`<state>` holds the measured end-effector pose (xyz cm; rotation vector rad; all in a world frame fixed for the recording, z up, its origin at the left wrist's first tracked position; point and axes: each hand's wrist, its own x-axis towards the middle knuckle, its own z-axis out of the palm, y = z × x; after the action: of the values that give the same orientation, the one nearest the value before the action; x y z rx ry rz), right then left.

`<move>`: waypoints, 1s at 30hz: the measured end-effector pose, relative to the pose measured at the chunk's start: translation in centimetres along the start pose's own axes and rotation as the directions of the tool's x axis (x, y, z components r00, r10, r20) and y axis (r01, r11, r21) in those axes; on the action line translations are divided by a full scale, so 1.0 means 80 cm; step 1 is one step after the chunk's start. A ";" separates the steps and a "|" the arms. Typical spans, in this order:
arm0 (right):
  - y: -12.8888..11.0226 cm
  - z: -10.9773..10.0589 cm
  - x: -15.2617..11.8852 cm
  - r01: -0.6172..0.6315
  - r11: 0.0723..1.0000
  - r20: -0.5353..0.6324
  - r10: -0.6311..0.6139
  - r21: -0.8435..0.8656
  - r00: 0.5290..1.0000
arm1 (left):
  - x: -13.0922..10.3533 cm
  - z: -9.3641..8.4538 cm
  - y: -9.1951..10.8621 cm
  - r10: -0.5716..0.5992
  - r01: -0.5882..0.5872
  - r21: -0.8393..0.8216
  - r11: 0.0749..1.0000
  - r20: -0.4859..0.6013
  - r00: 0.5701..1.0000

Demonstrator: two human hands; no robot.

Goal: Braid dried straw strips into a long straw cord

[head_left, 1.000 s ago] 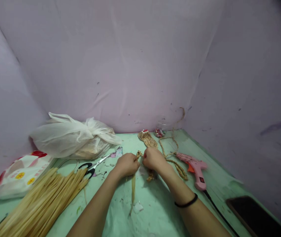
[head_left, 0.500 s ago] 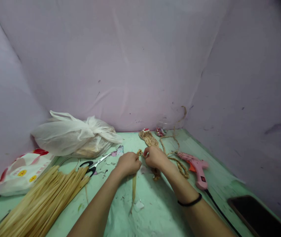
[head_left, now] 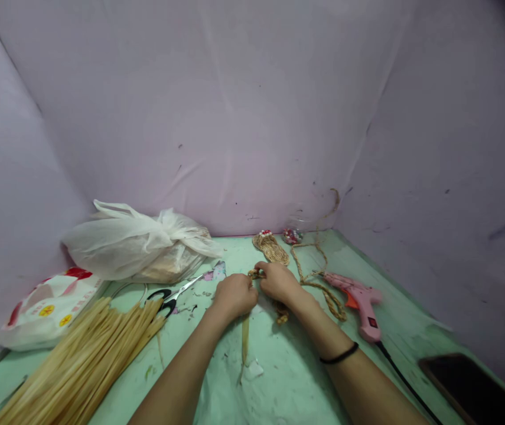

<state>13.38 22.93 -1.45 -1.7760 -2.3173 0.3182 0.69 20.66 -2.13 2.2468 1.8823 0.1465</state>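
Note:
My left hand is closed on a braided straw cord, most of which its fingers hide. A flat loose straw strip hangs below that hand toward me. Close beside it, my right hand pinches the same braid from the right, fingertips bent over its upper part. Under the right wrist a knotted end of braid shows; whether it belongs to the held piece I cannot tell. Just beyond the hands lies a woven straw sole shape with red and white beads at its far end.
On the left are a straw bundle, black-handled scissors, a tied white plastic bag and a printed packet. To the right lie braided cord, a pink glue gun and a phone. A bead bag sits behind.
My hands have drawn slightly closer together at the braid, and the right fingers now bend over its top. The whole view has shifted a little; other things stay put.

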 end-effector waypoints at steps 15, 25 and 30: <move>0.004 0.007 -0.038 0.001 0.997 -0.053 -0.005 -0.076 0.999 | 0.001 -0.003 -0.001 0.027 -0.027 -0.009 1.000 0.026 0.999; -0.013 0.002 -0.077 0.035 0.981 -0.039 -0.043 -0.189 0.998 | 0.002 -0.001 -0.002 0.035 -0.035 -0.016 0.999 0.018 0.999; -0.012 -0.009 -0.086 0.145 0.962 0.068 -0.132 -0.233 0.989 | 0.005 -0.004 -0.008 0.019 -0.018 -0.210 0.978 0.003 1.000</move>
<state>14.43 16.09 -0.68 -1.7102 -2.5946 0.0661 0.10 21.22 -1.95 2.1217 1.7527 0.3258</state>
